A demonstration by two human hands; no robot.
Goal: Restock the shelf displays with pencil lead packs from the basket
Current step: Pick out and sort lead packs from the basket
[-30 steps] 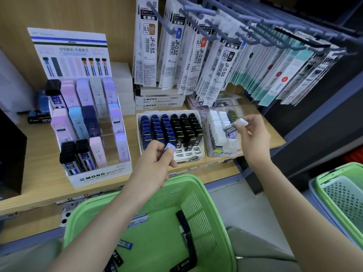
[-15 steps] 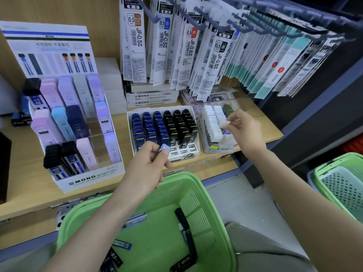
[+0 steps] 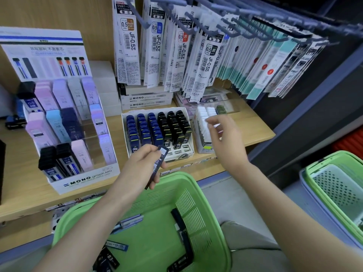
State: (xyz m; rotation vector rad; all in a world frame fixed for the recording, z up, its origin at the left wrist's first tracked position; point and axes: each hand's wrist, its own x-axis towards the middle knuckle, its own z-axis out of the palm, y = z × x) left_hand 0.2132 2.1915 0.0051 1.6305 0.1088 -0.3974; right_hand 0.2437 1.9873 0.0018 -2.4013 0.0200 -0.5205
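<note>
Within left hand [image 3: 137,165], blue lead pack [image 3: 159,161].

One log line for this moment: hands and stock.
left hand: grips dark blue pack | right hand: over white packs, grasp unclear | basket: holds loose packs

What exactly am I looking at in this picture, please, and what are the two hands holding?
There is no machine here: a person restocks a shop shelf, and the single picture comes from a camera worn on their head, looking forward and down. The left hand grips a dark blue lead pack above the green basket, where more loose packs lie. The right hand hovers at the white packs; it is blurred, so I cannot tell if it holds one. On the wooden shelf stand a tray of blue and black packs and a MONO display; pen refills hang above.
</note>
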